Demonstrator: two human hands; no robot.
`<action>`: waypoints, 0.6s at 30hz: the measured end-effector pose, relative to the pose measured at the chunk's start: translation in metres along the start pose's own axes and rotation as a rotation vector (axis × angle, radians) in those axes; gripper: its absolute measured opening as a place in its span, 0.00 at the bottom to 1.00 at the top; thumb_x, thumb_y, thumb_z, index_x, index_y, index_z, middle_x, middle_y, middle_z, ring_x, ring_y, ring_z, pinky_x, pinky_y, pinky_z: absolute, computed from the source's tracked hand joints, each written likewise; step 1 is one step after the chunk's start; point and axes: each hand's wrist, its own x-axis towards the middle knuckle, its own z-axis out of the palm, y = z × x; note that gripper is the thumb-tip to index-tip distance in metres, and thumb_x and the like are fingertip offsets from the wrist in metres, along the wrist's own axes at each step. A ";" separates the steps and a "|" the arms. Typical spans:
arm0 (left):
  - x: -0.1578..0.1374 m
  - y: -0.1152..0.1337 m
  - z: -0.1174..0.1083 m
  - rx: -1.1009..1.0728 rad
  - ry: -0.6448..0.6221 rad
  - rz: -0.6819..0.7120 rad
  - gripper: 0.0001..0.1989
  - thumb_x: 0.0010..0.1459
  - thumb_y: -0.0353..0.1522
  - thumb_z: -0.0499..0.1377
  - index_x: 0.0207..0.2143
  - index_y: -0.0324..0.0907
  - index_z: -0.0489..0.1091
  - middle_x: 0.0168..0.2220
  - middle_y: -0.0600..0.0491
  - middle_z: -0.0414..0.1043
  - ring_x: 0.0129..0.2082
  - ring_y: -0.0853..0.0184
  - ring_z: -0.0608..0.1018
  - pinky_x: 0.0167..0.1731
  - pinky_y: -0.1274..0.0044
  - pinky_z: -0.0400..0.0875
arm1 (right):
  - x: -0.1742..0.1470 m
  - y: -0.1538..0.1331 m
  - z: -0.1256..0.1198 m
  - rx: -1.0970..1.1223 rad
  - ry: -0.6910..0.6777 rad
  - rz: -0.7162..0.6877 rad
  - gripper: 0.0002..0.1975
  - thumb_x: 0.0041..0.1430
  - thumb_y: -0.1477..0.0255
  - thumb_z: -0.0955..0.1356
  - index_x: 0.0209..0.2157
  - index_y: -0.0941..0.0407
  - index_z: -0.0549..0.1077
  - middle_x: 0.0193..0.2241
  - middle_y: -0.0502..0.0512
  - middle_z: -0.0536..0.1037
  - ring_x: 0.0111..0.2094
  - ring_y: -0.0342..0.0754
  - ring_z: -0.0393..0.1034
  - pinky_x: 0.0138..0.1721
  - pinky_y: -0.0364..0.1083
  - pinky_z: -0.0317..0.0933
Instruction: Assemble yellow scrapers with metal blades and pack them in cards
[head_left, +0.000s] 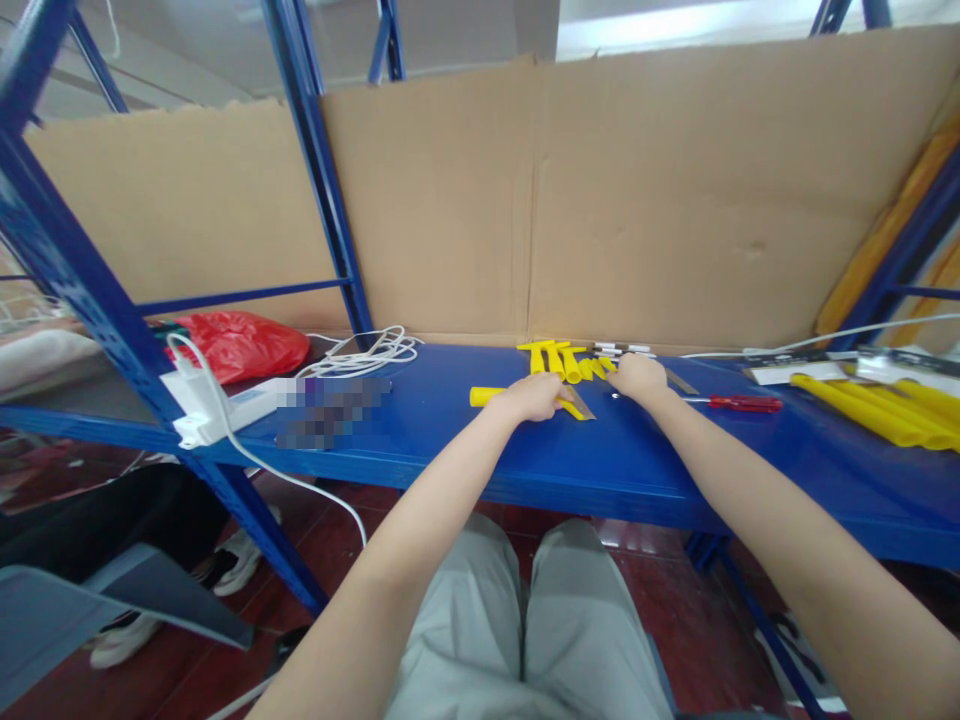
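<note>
My left hand (531, 397) is closed around a yellow-handled scraper (486, 397). The scraper's handle end sticks out to the left, and its metal blade shows at the right of my fingers. Over several small yellow plastic pieces (587, 369), my right hand (637, 378) has its fingers bent together at the tabletop. What sits between those fingertips is hidden. Yellow scraper handles (555, 359) lie in a row behind my left hand. A metal blade (679, 381) lies just right of my right hand, close to a red-handled screwdriver (744, 403).
Long yellow tubes (862, 408) lie at the right on the blue shelf (600, 472). At left are a white power strip (247, 405), coiled white cable (375, 352) and a red plastic bag (244, 345). Cardboard (645, 190) stands behind. Another person's leg (127, 515) shows at left.
</note>
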 end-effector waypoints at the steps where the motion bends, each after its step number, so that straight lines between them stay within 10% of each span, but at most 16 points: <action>1: 0.000 0.000 0.000 0.004 -0.001 0.004 0.17 0.60 0.27 0.55 0.50 0.44 0.74 0.48 0.50 0.77 0.47 0.63 0.77 0.47 0.75 0.69 | 0.001 0.002 -0.001 0.012 0.029 0.021 0.19 0.58 0.69 0.63 0.45 0.63 0.77 0.43 0.72 0.78 0.46 0.59 0.74 0.43 0.49 0.66; 18: 0.000 0.004 -0.001 -0.031 -0.021 0.043 0.19 0.59 0.22 0.54 0.50 0.42 0.74 0.50 0.49 0.75 0.51 0.62 0.75 0.50 0.74 0.67 | 0.008 0.029 -0.015 0.793 0.469 0.190 0.18 0.63 0.67 0.57 0.49 0.60 0.65 0.40 0.67 0.77 0.38 0.56 0.73 0.40 0.50 0.64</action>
